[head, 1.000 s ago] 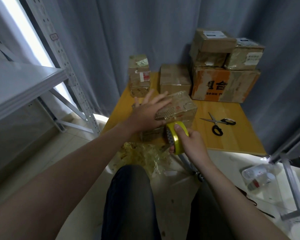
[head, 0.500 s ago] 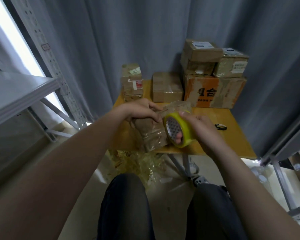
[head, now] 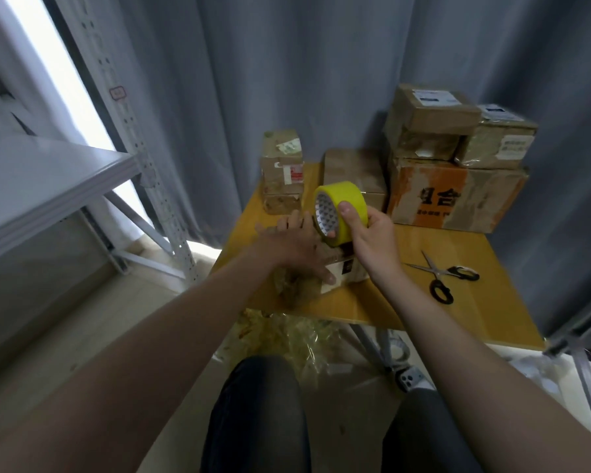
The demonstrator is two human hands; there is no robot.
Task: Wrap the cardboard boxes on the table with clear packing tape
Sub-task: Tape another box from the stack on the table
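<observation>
A small cardboard box with crinkled tape on it lies near the front edge of the wooden table. My left hand lies flat on top of it, fingers spread, pressing down. Just above the box, my right hand grips a yellow-looking roll of packing tape, thumb on its outer face. The roll's lower edge sits at the top of the box. Most of the box is hidden under my hands.
Black-handled scissors lie on the table to the right. Several taped boxes stand at the back: a tall one, a low one and a stack. Crumpled clear film lies on the floor by my knees. A metal shelf stands left.
The box has been turned and set down flat. My left hand went from gripping its end to lying flat on top. My right hand lifted the tape roll up over the box.
</observation>
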